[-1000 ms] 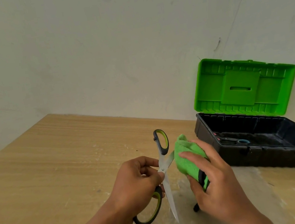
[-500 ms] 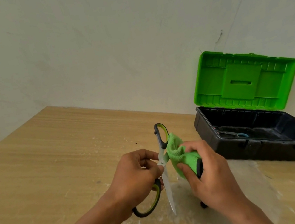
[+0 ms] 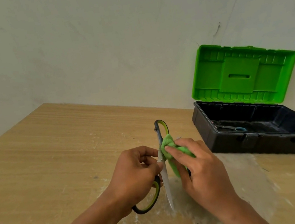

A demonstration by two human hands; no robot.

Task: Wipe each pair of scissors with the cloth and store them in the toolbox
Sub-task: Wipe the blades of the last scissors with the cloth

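Now L hand: 1 scissors; R hand: 1 cloth.

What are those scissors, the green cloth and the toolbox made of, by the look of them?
The scissors: blade probably steel, pale and shiny; handle loops look plastic, dark with a yellow-green lining. The cloth seems microfibre or terry: fuzzy, soft, crumpled. The toolbox looks like moulded plastic, with a matte black base and a ribbed bright green lid.
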